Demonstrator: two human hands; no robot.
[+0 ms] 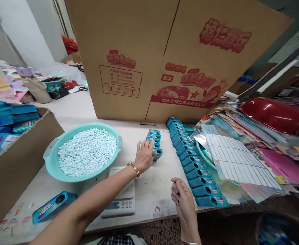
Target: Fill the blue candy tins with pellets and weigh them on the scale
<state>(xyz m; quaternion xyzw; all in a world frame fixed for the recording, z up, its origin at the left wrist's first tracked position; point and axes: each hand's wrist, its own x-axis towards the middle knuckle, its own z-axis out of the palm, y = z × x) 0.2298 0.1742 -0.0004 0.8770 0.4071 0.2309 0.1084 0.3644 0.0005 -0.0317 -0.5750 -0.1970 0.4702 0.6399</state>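
My left hand (144, 156) is at a short row of small blue candy boxes (153, 136), its fingers curled against the nearer ones and covering part of them. Each box has a dark round hole in its top face. My right hand (182, 194) is a loose fist just above the table's front edge; whatever it may hold is hidden. To its right runs a long row of the same blue boxes (193, 159), standing side by side. Left of my left hand, a turquoise basin (81, 126) holds many pale blue and white candies (88, 151).
A digital scale (121, 207) lies under my left forearm, beside a single blue box (53, 206). A large cardboard carton (129, 109) walls off the back. At left stands an open carton (24, 146) of blue boxes; at right, sticker sheets (241, 158) overlap a second basin.
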